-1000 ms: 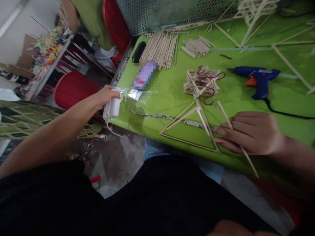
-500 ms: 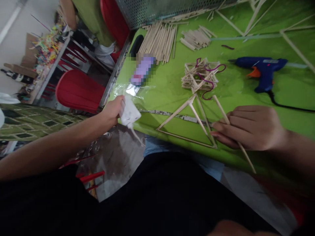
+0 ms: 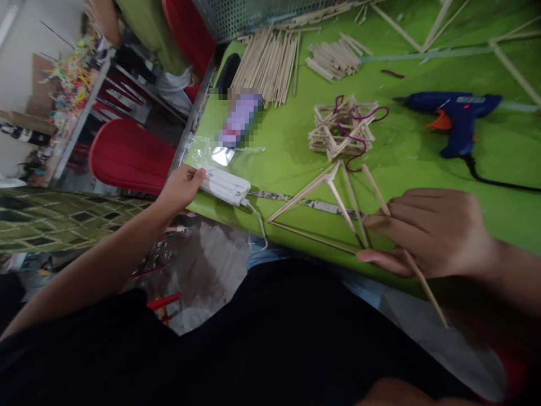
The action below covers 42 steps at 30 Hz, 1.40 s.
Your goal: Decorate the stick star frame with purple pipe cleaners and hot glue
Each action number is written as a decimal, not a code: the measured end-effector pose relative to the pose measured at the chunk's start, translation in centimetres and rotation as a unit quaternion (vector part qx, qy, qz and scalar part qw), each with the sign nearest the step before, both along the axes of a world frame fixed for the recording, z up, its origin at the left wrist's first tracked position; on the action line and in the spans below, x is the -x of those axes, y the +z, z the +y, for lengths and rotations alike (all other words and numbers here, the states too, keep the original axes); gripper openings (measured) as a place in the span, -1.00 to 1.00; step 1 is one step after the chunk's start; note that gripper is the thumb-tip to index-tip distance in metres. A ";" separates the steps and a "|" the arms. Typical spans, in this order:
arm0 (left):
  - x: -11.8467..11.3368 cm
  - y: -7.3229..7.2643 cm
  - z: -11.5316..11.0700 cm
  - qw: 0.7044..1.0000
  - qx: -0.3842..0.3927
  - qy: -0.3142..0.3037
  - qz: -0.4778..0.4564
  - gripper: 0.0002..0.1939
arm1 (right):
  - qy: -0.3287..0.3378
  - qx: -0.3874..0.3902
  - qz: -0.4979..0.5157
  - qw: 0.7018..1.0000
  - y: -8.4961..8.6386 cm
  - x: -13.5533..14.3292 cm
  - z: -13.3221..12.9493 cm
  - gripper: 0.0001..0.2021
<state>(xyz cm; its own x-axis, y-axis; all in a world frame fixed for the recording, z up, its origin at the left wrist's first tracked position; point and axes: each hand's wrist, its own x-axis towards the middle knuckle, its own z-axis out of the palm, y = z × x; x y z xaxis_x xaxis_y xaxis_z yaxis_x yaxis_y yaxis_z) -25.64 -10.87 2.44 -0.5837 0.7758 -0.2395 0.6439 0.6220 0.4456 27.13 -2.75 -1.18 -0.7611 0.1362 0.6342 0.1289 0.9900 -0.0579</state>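
Observation:
My left hand (image 3: 182, 185) is closed on the end of a white power bank (image 3: 226, 186), at the table's near edge. A white cable (image 3: 262, 225) hangs from its other end. My right hand (image 3: 431, 228) is closed around a loose wooden stick (image 3: 426, 290), which slants across the fingers. Its thumb and forefinger are at the right corner of a pyramid frame of wooden sticks (image 3: 313, 230); whether they grip that corner I cannot tell. Just behind the frame lies a small star-like stick bundle (image 3: 338, 135) with purple wire (image 3: 359, 118) on it.
A blue glue gun (image 3: 459, 115) with a black cord lies on the green table (image 3: 287, 135) at right. Long sticks (image 3: 270, 65) and short sticks (image 3: 336, 59) are piled at the back. A purple package (image 3: 240, 118), partly blurred, is at left. A red chair (image 3: 127, 155) stands beyond.
My left hand has moved slightly left, and the power bank has turned flatter over the table edge. My right thumb has moved to the pyramid frame's corner; the loose stick's lower end has dropped.

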 end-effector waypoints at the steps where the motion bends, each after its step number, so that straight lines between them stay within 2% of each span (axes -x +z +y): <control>1: 0.3 0.4 -0.1 0.999 0.004 -0.018 0.049 -0.59 | -0.008 0.016 0.001 1.000 0.0 0.2 -0.4 -0.62; 4: 0.7 2.1 -0.2 0.964 0.006 -0.099 0.246 -0.54 | -0.025 0.033 0.002 0.999 0.1 0.8 -1.1 -0.67; 6: -0.1 3.5 0.5 0.934 -0.042 -0.154 0.319 -0.53 | -0.028 0.022 -0.009 0.999 0.3 1.2 -1.2 -0.70; 7: -1.0 4.3 1.1 0.926 -0.080 -0.174 0.324 -0.55 | -0.026 0.019 -0.013 0.999 0.4 1.3 -1.3 -0.71; 8: -2.2 5.2 1.9 0.906 -0.144 -0.227 0.327 -0.62 | -0.023 0.021 -0.017 0.999 0.5 1.4 -1.3 -0.72; 10: -5.5 6.8 4.3 0.873 -0.225 -0.286 0.325 -0.74 | -0.017 0.040 -0.021 0.999 0.6 1.4 -1.3 -0.76; 11: -7.6 7.5 5.8 0.852 -0.275 -0.336 0.291 -0.76 | -0.014 0.055 -0.017 0.998 0.6 1.4 -1.3 -0.78; 13: -12.0 8.2 9.4 0.806 -0.401 -0.393 0.191 -0.69 | -0.012 0.091 -0.014 0.996 0.6 1.2 -1.3 -0.80; 15: -16.3 8.0 13.2 0.765 -0.438 -0.466 0.080 -0.64 | -0.010 0.120 -0.023 0.992 0.4 0.9 -1.3 -0.80; 16: -18.2 7.4 14.9 0.699 -0.522 -0.487 0.045 -0.63 | -0.006 0.129 -0.031 0.991 0.4 0.7 -1.2 -0.79; 18: -20.9 5.4 17.5 0.601 -0.620 -0.504 0.002 -0.61 | 0.007 0.137 -0.039 0.990 0.4 0.5 -1.0 -0.78; 19: -21.7 4.1 18.3 0.578 -0.643 -0.502 -0.020 -0.60 | 0.014 0.140 -0.033 0.989 0.4 0.4 -0.8 -0.78; 20: -22.0 2.7 18.7 0.604 -0.627 -0.490 -0.035 -0.58 | 0.018 0.146 -0.027 0.989 0.4 0.4 -0.7 -0.78; 22: -21.5 -0.4 18.9 0.623 -0.627 -0.459 -0.087 -0.52 | 0.018 0.161 -0.020 0.987 0.4 0.5 -0.5 -0.81; 23: -21.0 -1.9 18.8 0.642 -0.610 -0.449 -0.119 -0.51 | 0.019 0.164 -0.016 0.986 0.4 0.5 -0.3 -0.81; 25: -19.9 -4.3 18.5 0.649 -0.617 -0.417 -0.157 -0.52 | 0.029 0.165 -0.006 0.986 0.5 0.8 -0.2 -0.83; 27: -19.2 -5.8 18.4 0.659 -0.621 -0.380 -0.189 -0.58 | 0.041 0.162 0.003 0.986 0.4 1.0 -0.1 -0.84; 29: -19.2 -6.4 18.3 0.674 -0.607 -0.363 -0.212 -0.61 | 0.048 0.167 0.012 0.985 0.4 1.1 -0.1 -0.85; 32: -19.5 -6.2 18.3 0.691 -0.575 -0.374 -0.228 -0.60 | 0.050 0.168 0.017 0.984 0.2 1.1 0.0 -0.84; 35: -19.0 -5.4 18.6 0.705 -0.523 -0.427 -0.217 -0.63 | 0.047 0.153 0.018 0.987 0.2 0.9 0.3 -0.83; 36: -18.5 -5.3 18.9 0.712 -0.493 -0.453 -0.210 -0.59 | 0.041 0.149 0.023 0.988 0.2 0.8 0.5 -0.80; 37: -18.0 -5.2 19.2 0.721 -0.458 -0.480 -0.202 -0.45 | 0.025 0.150 0.028 0.988 0.3 0.7 0.7 -0.78; 40: -16.2 -5.4 20.7 0.745 -0.353 -0.540 -0.169 0.22 | -0.041 0.176 0.057 0.982 0.5 0.3 1.1 -0.82; 42: -15.3 -5.7 21.8 0.763 -0.288 -0.557 -0.159 0.53 | -0.054 0.197 0.069 0.976 0.7 0.2 1.1 -0.85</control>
